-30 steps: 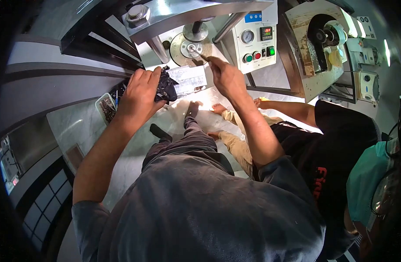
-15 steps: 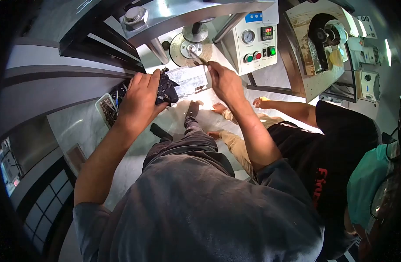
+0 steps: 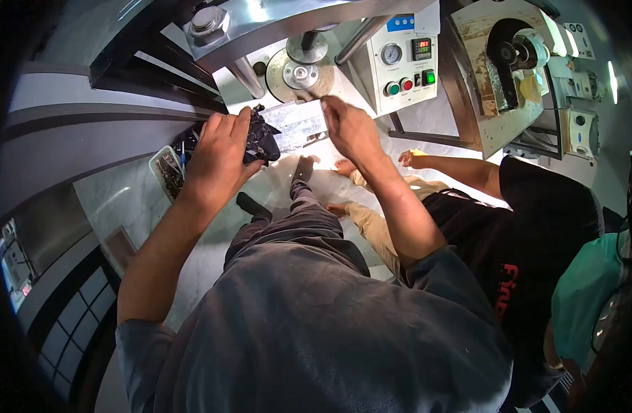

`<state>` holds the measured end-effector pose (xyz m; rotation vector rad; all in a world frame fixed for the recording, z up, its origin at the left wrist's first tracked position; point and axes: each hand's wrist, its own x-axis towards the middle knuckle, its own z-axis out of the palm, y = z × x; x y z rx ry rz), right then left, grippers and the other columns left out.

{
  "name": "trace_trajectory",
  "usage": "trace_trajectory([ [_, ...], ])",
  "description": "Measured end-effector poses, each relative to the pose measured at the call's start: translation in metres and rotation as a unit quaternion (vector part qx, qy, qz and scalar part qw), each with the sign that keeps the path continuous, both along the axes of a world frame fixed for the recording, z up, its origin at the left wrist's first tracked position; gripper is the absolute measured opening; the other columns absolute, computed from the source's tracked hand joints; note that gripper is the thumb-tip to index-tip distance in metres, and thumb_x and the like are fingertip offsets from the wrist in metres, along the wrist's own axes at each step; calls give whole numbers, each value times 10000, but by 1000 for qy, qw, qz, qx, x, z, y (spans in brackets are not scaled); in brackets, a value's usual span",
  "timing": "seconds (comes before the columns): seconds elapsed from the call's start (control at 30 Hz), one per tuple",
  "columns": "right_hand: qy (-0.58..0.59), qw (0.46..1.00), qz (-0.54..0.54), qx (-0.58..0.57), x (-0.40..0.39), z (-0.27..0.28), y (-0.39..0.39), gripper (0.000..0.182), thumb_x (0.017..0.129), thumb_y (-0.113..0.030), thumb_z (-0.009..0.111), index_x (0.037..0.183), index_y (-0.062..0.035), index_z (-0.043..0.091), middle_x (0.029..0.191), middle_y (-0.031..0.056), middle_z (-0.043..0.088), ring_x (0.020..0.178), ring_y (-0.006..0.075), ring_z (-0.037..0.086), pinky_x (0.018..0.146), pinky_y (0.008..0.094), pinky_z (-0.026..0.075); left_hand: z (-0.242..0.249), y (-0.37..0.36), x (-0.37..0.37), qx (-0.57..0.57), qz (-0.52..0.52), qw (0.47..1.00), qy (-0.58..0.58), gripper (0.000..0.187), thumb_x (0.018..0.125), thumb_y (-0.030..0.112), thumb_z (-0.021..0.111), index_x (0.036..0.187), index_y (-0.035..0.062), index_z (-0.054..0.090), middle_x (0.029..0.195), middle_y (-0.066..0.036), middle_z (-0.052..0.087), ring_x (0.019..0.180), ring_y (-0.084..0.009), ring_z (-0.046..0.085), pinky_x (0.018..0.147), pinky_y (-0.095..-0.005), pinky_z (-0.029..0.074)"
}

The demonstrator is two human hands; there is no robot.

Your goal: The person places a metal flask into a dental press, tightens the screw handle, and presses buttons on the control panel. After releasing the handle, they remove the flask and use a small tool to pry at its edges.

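Note:
My left hand (image 3: 219,151) is closed around a crumpled black bundle (image 3: 262,138), perhaps cloth or plastic film. Right beside the bundle is a pale rectangular sheet or panel (image 3: 298,126) with grey markings. At the panel's right end is my right hand (image 3: 351,131), fingers bent and pressed together; what they hold is hidden. Beyond both hands stands a press with a round metal plate (image 3: 281,82) and a small steel centre piece (image 3: 300,73) on it. A steel ram (image 3: 307,49) is above the plate.
A control box (image 3: 407,62) with a gauge, lit display and buttons stands right of the press. Farther right, a motor machine (image 3: 522,51) sits on a worn bench. A co-worker in a black shirt (image 3: 467,234) is close on my right. A tray of small parts (image 3: 166,172) lies left.
My right hand has drawn back slightly from the press. The slim tool it held over the steel centre piece no longer shows clearly. My left hand is nearly still.

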<state>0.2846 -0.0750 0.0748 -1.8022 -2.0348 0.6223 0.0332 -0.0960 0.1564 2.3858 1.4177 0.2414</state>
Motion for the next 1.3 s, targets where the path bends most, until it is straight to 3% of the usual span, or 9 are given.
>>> trace_trajectory([
  [0.13,39,997,-56,-25,0,-12,-1,253,997,-293,485,1077,-96,622,760,244,638,750,450,622,644,514,480,1,0,0,-11,-1,1000,-8,848,625,120,853,1340,-60,435,1181,-185,552,1111,-351,501,986,-411,422],
  [0.27,39,999,-7,-33,13,0,2,247,986,-296,493,1063,-100,623,771,208,663,722,427,637,628,510,492,-1,-1,0,-5,-4,1000,2,850,621,118,853,1340,-58,435,1179,-192,552,1107,-352,501,985,-412,422],
  [0.47,24,995,-83,-55,9,-1,11,248,990,-320,492,1049,-114,616,796,192,672,770,417,642,654,498,491,0,0,0,-7,-5,1000,1,857,629,134,851,1348,-56,424,1172,-201,548,1099,-353,500,982,-410,420],
  [0.63,-6,997,-64,31,12,-14,2,194,966,-301,528,1031,-131,594,846,151,654,747,390,643,644,489,498,0,0,0,-8,-6,1000,10,858,637,134,846,1350,-68,412,1187,-201,546,1106,-354,496,990,-411,410],
  [0.77,-29,997,-75,19,15,-16,-12,168,954,-283,543,1036,-143,588,867,138,641,746,386,642,633,486,500,-2,-1,-1,-3,-11,1000,-3,857,642,127,839,1351,-77,403,1195,-204,544,1118,-361,491,1005,-418,397],
  [0.87,-29,997,-62,35,23,-10,-15,181,968,-282,524,1022,-122,589,866,155,649,758,394,642,638,497,497,-2,0,-1,0,-18,1000,4,851,653,127,826,1351,-90,391,1209,-211,536,1134,-370,481,1015,-426,388],
  [0.97,36,993,-114,-8,25,7,5,305,998,-318,462,968,-52,608,777,248,652,744,454,626,659,527,487,-1,0,1,-3,-26,999,22,844,664,133,814,1350,-101,381,1215,-217,528,1145,-372,474,1017,-428,387],
  [1.23,43,997,-47,33,10,-40,26,415,1011,-302,424,846,29,613,772,305,629,741,491,606,658,570,462,2,-2,7,-7,-17,999,44,836,664,133,799,1346,-109,380,1151,-224,535,1106,-367,480,1008,-426,395],
  [1.3,21,998,-20,-48,20,-2,5,399,1015,-269,428,884,58,617,663,268,601,644,467,591,601,496,464,-1,-2,6,31,-19,998,48,823,660,160,803,1322,-115,399,1100,-206,549,1066,-342,494,988,-405,402],
])
